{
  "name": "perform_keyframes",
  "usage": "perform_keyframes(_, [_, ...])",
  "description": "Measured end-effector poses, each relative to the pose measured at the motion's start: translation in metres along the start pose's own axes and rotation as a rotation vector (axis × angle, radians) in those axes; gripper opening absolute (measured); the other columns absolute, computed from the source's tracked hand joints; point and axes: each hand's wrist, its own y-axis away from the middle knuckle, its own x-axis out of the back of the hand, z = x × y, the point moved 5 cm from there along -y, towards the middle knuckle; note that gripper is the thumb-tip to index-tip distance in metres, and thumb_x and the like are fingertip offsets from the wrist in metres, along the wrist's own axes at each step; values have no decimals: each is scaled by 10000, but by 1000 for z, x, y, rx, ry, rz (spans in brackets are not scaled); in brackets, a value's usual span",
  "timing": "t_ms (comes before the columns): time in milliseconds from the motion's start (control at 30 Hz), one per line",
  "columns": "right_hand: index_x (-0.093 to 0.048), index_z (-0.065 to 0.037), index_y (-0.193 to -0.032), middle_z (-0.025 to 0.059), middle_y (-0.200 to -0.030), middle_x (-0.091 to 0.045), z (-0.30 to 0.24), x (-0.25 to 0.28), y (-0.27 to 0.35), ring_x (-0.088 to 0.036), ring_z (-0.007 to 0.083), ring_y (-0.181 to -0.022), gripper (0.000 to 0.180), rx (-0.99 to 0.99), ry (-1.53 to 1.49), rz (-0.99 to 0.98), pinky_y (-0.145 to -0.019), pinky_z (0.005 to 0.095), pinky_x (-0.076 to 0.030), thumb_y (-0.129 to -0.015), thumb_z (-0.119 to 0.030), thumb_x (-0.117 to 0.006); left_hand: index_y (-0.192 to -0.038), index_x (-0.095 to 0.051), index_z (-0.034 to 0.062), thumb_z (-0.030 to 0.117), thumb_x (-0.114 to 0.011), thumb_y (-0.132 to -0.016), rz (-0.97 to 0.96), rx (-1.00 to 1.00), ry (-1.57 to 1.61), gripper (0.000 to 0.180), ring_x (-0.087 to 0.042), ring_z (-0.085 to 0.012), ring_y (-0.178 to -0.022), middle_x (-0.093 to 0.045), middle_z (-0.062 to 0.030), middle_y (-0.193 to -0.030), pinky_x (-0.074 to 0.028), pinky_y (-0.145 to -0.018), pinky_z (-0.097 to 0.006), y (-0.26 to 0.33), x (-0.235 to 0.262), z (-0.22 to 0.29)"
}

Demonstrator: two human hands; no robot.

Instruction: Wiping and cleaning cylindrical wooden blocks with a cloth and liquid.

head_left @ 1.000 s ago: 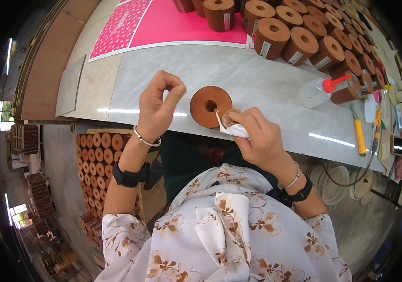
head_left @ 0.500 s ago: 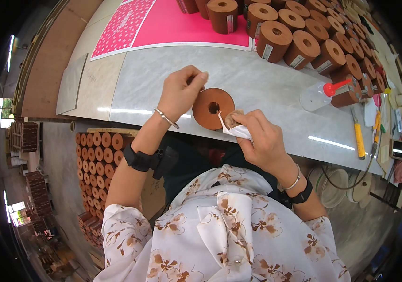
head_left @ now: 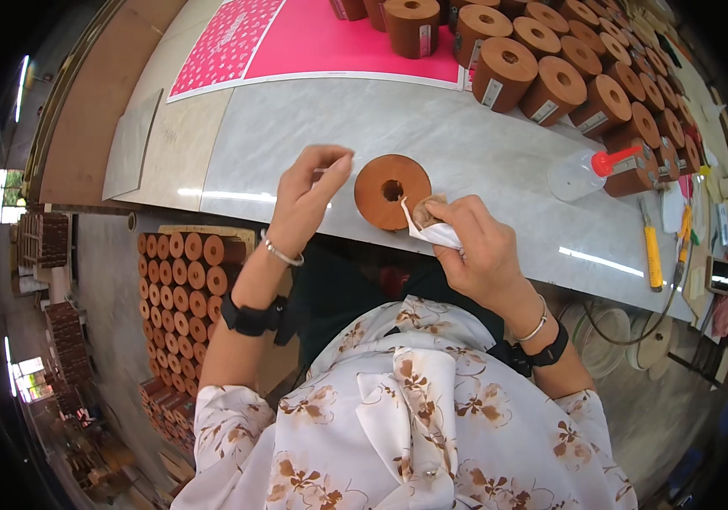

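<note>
Wiping is the step, I think. The grey bench (head_left: 483,144) carries a brown wooden spool (head_left: 385,189) near its front edge. The right hand (head_left: 479,246) pinches a white cloth (head_left: 430,231) against it. The left hand (head_left: 306,200), just beside, pinches something thin. Next needs steady rubbing.

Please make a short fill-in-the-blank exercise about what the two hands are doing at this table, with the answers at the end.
1. The right hand presses a white cloth against the brown ring-shaped ______ that lies on the table.
2. The left hand is lifted, with its fingertips pinched, to the ______ of that piece.
3. The clear squeeze bottle has a ______ cap.
4. The large sheet at the far edge of the table is ______.

Missing words: spool; left; red; pink
</note>
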Motion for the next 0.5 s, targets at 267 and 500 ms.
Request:
perform_keyframes(267, [-598,-66,-1058,86,-919,-591,-3,-3,1,-630,272,-695,405,-37,7,-1,-573,332,-510,-661,-4,-652,-837,-641,13,208,-696,-880,-226,-17,-328,207,-521,-61,-691,-587,5,-735,-434,-613,-228,-30,-36,14])
perform_keyframes(500, [-596,-66,-1049,83,-918,-590,-2,-3,0,-631,267,-694,402,-21,4,22,-569,332,-511,-657,2,-652,-876,-648,1,168,-635,-922,-76,60,-27,173,-518,-47,-706,-605,10,-770,-433,-615,-204,-26,-29,1])
